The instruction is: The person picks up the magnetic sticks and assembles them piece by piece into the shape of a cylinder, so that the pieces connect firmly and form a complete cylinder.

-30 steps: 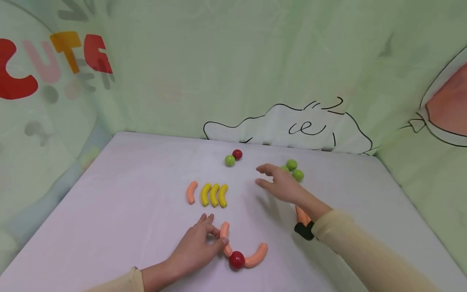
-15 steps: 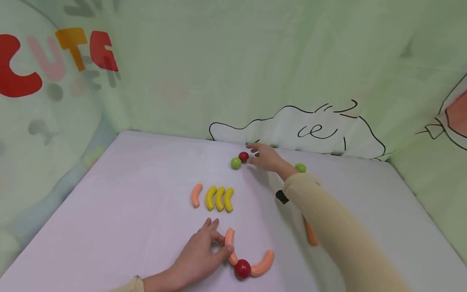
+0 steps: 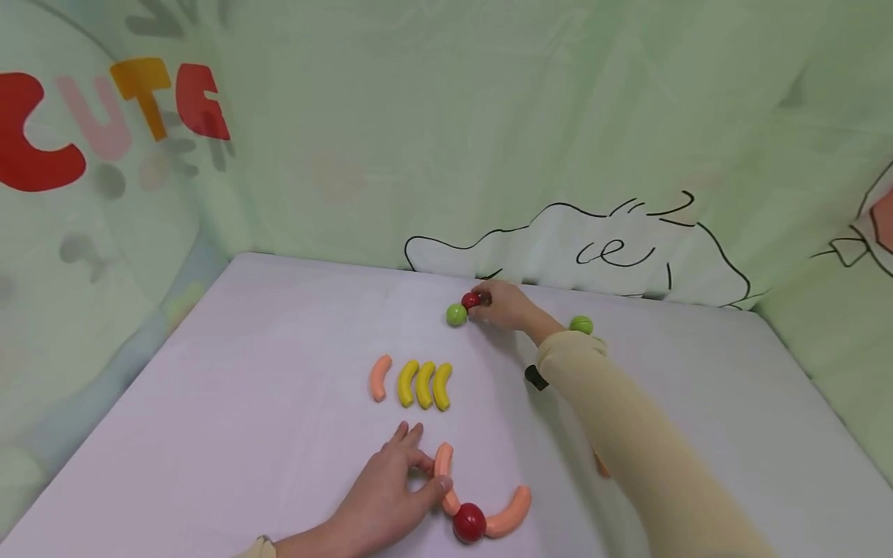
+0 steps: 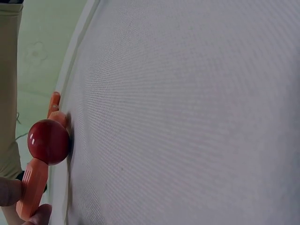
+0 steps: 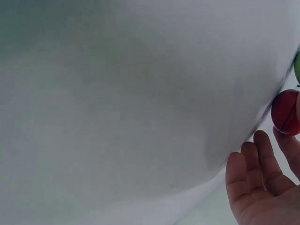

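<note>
My left hand (image 3: 392, 490) pinches a salmon-pink curved piece (image 3: 443, 463), shaped like a small banana, between thumb and forefinger. The piece's lower end meets a shiny red ball (image 3: 470, 523), and a second curved piece (image 3: 511, 513) reaches from the ball's other side. In the left wrist view, the gripped piece (image 4: 33, 185) shows ridges beside the glossy ball (image 4: 48, 142). Far back on the table, my right hand (image 3: 508, 306) holds another red ball (image 3: 470, 300) with thumb and forefinger. A green ball (image 3: 456, 315) sits right beside it. The right wrist view shows this red ball (image 5: 286, 112) at the fingertips.
Mid-table lie several yellow toy bananas (image 3: 425, 385) in a row, with one salmon piece (image 3: 380, 378) to their left. Green balls (image 3: 581, 324) lie behind the right forearm, which partly covers them. More orange pieces (image 3: 602, 465) and a black wrist strap (image 3: 536, 377) show beside the sleeve.
My right hand has reached back and left across the table to the far red ball, and its fingers have closed on it. The left hand keeps its pinch on the curved piece.
</note>
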`<state>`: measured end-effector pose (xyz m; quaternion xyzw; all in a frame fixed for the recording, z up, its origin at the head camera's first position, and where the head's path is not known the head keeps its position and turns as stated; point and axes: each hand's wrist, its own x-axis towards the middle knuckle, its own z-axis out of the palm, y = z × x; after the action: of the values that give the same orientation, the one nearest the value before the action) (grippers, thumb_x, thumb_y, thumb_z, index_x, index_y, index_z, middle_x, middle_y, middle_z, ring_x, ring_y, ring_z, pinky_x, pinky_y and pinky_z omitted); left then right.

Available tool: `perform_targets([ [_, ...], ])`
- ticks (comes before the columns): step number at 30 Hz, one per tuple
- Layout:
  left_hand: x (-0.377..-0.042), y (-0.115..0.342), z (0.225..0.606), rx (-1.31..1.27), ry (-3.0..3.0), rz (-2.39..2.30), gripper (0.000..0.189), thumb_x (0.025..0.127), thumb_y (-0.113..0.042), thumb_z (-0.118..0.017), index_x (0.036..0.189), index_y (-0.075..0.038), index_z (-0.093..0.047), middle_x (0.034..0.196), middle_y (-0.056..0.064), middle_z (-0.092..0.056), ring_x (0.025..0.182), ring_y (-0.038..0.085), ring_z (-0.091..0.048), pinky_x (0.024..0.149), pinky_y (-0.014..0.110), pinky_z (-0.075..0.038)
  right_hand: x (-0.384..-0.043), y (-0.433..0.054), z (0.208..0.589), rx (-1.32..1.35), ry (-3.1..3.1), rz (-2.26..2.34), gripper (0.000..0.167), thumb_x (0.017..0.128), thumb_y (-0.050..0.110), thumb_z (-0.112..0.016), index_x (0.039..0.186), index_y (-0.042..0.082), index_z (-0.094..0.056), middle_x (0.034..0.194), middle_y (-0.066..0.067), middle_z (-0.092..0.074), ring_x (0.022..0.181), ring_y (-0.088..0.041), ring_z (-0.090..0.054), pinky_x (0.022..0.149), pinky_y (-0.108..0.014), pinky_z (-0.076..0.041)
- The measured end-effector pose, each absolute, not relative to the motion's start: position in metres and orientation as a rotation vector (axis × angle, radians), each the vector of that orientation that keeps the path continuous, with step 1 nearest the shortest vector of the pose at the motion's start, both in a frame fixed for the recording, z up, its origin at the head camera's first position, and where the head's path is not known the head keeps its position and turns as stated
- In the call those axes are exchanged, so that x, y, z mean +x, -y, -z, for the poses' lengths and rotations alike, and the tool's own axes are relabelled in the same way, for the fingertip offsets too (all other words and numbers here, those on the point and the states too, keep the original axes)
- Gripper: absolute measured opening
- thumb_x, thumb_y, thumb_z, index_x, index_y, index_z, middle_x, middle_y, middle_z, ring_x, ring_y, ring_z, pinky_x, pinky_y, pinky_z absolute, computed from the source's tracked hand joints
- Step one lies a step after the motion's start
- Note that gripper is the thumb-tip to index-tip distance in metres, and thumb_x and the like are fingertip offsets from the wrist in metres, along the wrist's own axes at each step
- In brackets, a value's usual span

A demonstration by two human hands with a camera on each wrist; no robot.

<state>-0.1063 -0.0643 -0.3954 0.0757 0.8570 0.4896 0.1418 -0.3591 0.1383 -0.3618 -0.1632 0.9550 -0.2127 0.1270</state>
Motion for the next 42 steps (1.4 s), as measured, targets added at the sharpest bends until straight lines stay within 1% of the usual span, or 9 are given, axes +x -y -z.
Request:
perform_targets([
  [6, -0.109, 0.062, 0.396, 0.230, -2.469, -1.400, 0.018, 0.092, -0.033, -0.074, 0.087, -0.015, -0.072, 0.157, 0.028, -0.043, 0.153, 0.049, -0.024, 0.115, 0.076, -0.024, -0.360, -0.144, 0.367, -0.397, -2.802, 0.609, 0.044, 0.102, 0.019, -0.062, 0.138, -0.006, -0.055, 0.130, -0.023, -0.064, 0.115, -0.031, -0.059, 0.104, -0.045, -0.050],
  [13, -0.113, 0.062, 0.396, 0.241, -2.476, -1.353, 0.018, 0.092, -0.033, -0.073, 0.088, -0.015, -0.070, 0.157, 0.028, -0.043, 0.153, 0.050, -0.025, 0.115, 0.075, -0.024, -0.345, -0.155, 0.355, -0.292, -2.821, 0.703, 0.047, 0.102, 0.022, -0.063, 0.141, -0.004, -0.054, 0.132, -0.021, -0.063, 0.118, -0.032, -0.060, 0.100, -0.043, -0.054],
  [20, -0.122, 0.068, 0.394, 0.258, -2.544, -1.348, 0.015, 0.090, -0.029, -0.074, 0.086, -0.015, -0.071, 0.153, 0.028, -0.048, 0.150, 0.049, -0.031, 0.116, 0.072, -0.027, -0.295, -0.172, 0.332, -0.429, -2.813, 0.713, 0.042, 0.099, 0.018, -0.067, 0.133, -0.006, -0.059, 0.124, -0.020, -0.068, 0.115, -0.032, -0.065, 0.092, -0.040, -0.058],
  [24, -0.126, 0.071, 0.394, 0.234, -2.565, -1.349, 0.014, 0.090, -0.028, -0.074, 0.086, -0.016, -0.071, 0.152, 0.027, -0.049, 0.150, 0.048, -0.032, 0.117, 0.070, -0.028, -0.262, -0.185, 0.337, -0.536, -2.770, 0.665, 0.039, 0.096, 0.017, -0.072, 0.128, -0.005, -0.064, 0.113, -0.014, -0.072, 0.106, -0.026, -0.067, 0.087, -0.038, -0.059],
  [27, -0.128, 0.073, 0.394, 0.216, -2.580, -1.349, 0.012, 0.090, -0.028, -0.075, 0.087, -0.016, -0.073, 0.153, 0.026, -0.049, 0.151, 0.047, -0.032, 0.117, 0.069, -0.029, -0.240, -0.193, 0.345, -0.592, -2.747, 0.643, 0.037, 0.093, 0.016, -0.075, 0.125, -0.001, -0.067, 0.108, -0.008, -0.072, 0.103, -0.023, -0.067, 0.089, -0.040, -0.059],
  [31, -0.129, 0.075, 0.394, 0.193, -2.594, -1.340, 0.012, 0.090, -0.029, -0.075, 0.088, -0.018, -0.073, 0.153, 0.025, -0.049, 0.151, 0.047, -0.032, 0.117, 0.069, -0.030, -0.215, -0.200, 0.353, -0.664, -2.748, 0.620, 0.035, 0.090, 0.017, -0.079, 0.122, 0.004, -0.070, 0.112, -0.003, -0.071, 0.108, -0.023, -0.066, 0.094, -0.043, -0.058],
  [36, -0.130, 0.076, 0.393, 0.194, -2.599, -1.349, 0.011, 0.089, -0.027, -0.075, 0.087, -0.017, -0.073, 0.152, 0.027, -0.050, 0.150, 0.048, -0.032, 0.116, 0.070, -0.031, -0.196, -0.204, 0.360, -0.816, -2.780, 0.609, 0.033, 0.087, 0.017, -0.081, 0.117, 0.006, -0.072, 0.123, -0.008, -0.068, 0.118, -0.029, -0.063, 0.094, -0.041, -0.059],
  [39, -0.131, 0.075, 0.392, 0.191, -2.598, -1.353, 0.010, 0.089, -0.026, -0.075, 0.085, -0.017, -0.073, 0.151, 0.027, -0.050, 0.151, 0.049, -0.031, 0.117, 0.070, -0.030, -0.190, -0.205, 0.363, -0.832, -2.755, 0.632, 0.035, 0.087, 0.017, -0.082, 0.118, 0.006, -0.072, 0.132, -0.014, -0.064, 0.131, -0.039, -0.056, 0.100, -0.046, -0.056],
  [42, -0.132, 0.076, 0.391, 0.178, -2.596, -1.344, 0.011, 0.090, -0.026, -0.074, 0.084, -0.016, -0.071, 0.152, 0.027, -0.049, 0.151, 0.048, -0.031, 0.117, 0.070, -0.029, -0.186, -0.205, 0.365, -0.816, -2.699, 0.656, 0.036, 0.086, 0.019, -0.082, 0.119, 0.009, -0.072, 0.139, -0.016, -0.061, 0.142, -0.047, -0.045, 0.107, -0.053, -0.049],
])
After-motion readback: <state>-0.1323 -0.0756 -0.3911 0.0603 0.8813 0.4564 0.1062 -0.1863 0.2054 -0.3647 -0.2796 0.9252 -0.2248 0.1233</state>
